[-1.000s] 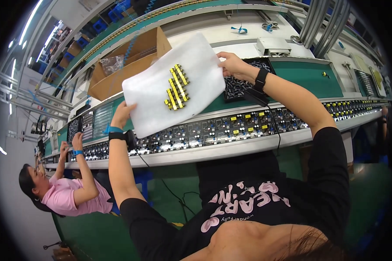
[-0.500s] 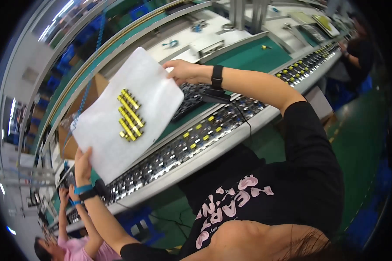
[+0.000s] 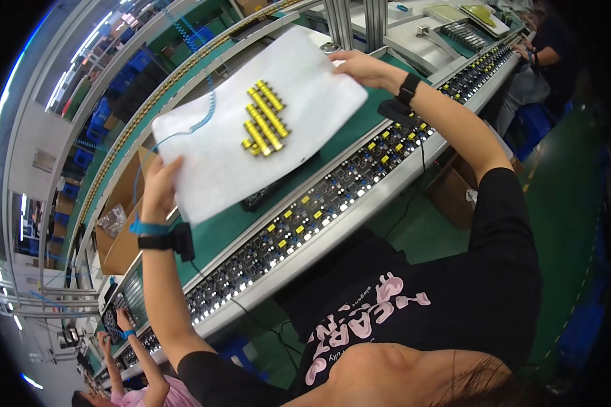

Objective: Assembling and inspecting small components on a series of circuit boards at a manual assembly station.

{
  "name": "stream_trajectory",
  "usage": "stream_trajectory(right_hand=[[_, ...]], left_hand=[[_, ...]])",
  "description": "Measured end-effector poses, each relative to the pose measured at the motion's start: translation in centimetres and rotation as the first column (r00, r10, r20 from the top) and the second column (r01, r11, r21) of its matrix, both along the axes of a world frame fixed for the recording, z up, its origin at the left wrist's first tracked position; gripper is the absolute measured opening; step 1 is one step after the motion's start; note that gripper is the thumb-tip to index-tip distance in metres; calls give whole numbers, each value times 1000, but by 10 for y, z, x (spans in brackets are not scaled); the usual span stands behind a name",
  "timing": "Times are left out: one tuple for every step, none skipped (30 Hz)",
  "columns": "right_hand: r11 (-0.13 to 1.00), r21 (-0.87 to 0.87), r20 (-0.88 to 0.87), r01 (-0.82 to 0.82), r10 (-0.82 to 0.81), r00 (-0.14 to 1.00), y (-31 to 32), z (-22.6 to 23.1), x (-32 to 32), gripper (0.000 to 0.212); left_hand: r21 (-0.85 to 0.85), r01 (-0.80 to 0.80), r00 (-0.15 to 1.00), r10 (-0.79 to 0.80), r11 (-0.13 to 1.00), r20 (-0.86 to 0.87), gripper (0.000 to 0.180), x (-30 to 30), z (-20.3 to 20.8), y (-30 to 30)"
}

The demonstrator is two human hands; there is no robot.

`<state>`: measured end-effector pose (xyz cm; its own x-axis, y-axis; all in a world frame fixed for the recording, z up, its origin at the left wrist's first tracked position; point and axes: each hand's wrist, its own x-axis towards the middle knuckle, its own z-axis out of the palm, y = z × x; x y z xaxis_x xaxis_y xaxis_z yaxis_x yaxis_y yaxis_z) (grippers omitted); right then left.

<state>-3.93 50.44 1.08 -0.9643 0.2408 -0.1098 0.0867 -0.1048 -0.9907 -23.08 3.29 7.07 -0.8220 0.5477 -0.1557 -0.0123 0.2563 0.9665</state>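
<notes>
A large white foam sheet [image 3: 217, 146] is held up over the bench between my two hands. My left hand [image 3: 159, 186] grips its lower left edge, thumb on top. At the upper right corner, my right hand [image 3: 363, 68] pinches the sheet. Several yellow cylindrical components [image 3: 268, 119] with dark ends lie in slanted rows on the foam. Under the sheet, a black tray of parts [image 3: 278, 188] shows only in part. A blue coiled cord [image 3: 204, 119] runs across the sheet's left side to my left wrist.
A line of dark circuit boards [image 3: 319, 207] with yellow parts runs along the bench's near side. A cardboard box [image 3: 119, 234] stands at the left. A co-worker [image 3: 139, 380] in pink works at lower left, another person [image 3: 550, 47] at far right. Metal posts [image 3: 356, 24] rise behind.
Both hands have carried the foam sheet with its yellow components to the right and away from me. Less of the black tray shows now, and more of the circuit board line is visible.
</notes>
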Motion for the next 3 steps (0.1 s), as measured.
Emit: stream_trajectory(right_hand=[[999, 32, 3, 16, -17, 1000, 18, -1, 4, 40], [998, 63, 5, 25, -26, 1000, 26, 0, 8, 41], [998, 51, 34, 42, -43, 998, 36, 4, 12, 44]], left_hand=[[-22, 6, 1000, -6, 1000, -23, 38, -8, -7, 20], [-57, 29, 999, -32, 998, -44, 43, -13, -14, 35], [-93, 51, 996, -57, 994, -64, 47, -18, -20, 50]])
